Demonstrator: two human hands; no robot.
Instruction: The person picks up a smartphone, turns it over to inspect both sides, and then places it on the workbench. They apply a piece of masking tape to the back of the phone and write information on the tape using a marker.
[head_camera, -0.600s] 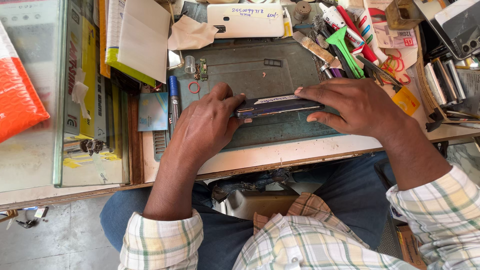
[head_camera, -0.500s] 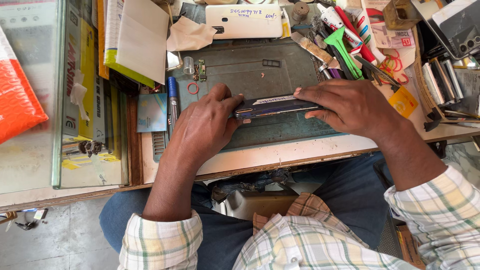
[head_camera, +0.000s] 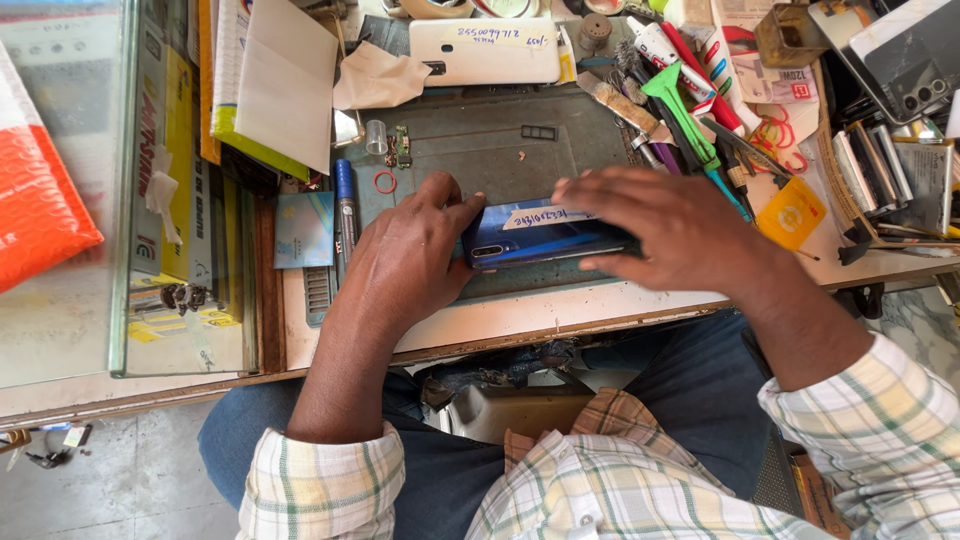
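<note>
— What do you have in front of you?

— I see a blue phone (head_camera: 540, 235) lying back-up on the grey work mat (head_camera: 500, 150), near the front edge of the bench, with a white paper label stuck across it. My left hand (head_camera: 405, 265) is clamped on its left end, thumb on top by the camera corner. My right hand (head_camera: 670, 225) lies over the right end, fingers spread flat and pressing down; I cannot tell whether the thumb is tucked under the edge.

— So which step is this?

— I judge it as steadying and pressing the back of the phone, both hands holding it square to the mat.

— What does the next move call for?

— Even pressure along the long edges, I think, and care not to slide it toward the small red ring (head_camera: 385, 181) and the loose parts beside it. The green tool (head_camera: 680, 110) and the white phone (head_camera: 485, 50) lie well apart, at the back.
</note>
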